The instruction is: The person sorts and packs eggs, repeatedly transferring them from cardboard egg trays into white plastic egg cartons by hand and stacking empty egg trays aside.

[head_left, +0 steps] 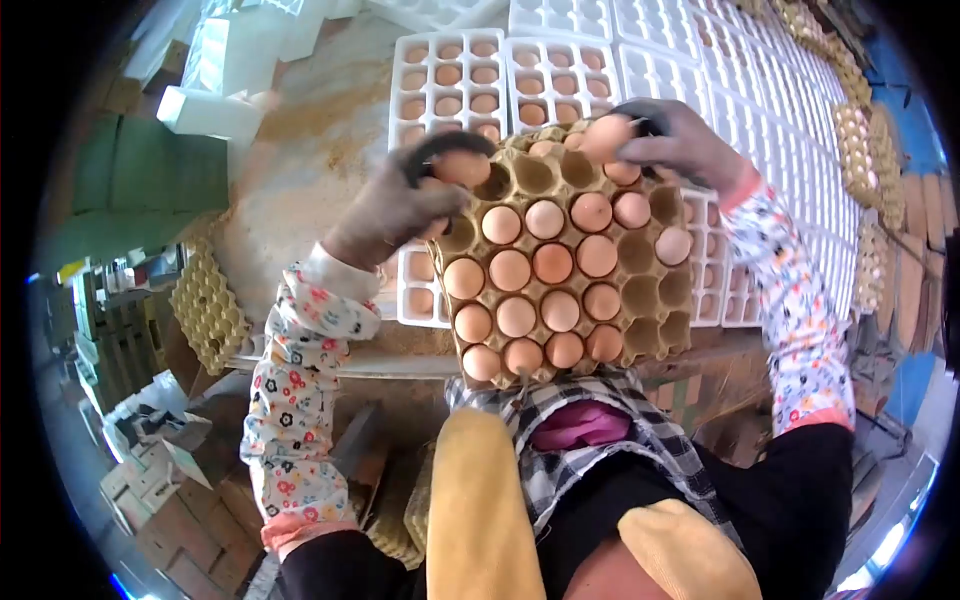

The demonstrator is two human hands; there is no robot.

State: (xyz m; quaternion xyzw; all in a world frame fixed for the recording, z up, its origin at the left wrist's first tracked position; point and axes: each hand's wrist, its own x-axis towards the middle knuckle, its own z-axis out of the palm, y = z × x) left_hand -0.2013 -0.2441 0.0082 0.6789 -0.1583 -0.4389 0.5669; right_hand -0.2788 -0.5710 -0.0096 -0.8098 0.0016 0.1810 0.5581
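A brown pulp egg tray (640,295) lies in front of me, partly filled with brown eggs (553,263). Several of its cups hold nothing, mostly along the right side and the far edge. Over the tray's far left corner, my gloved left hand (395,205) is closed round an egg (462,168); part of another egg shows under its fingers. At the far right edge, my gloved right hand (680,148) grips an egg (607,138) between thumb and fingers, just above the cups. One paler egg (673,245) sits by itself near the right side.
Beyond the pulp tray lie white foam trays with eggs (449,75), and rows of white trays (770,130) stretch to the right. An egg tray (208,308) leans at the table's left edge. White foam boxes (210,112) and a green box (165,165) stand left.
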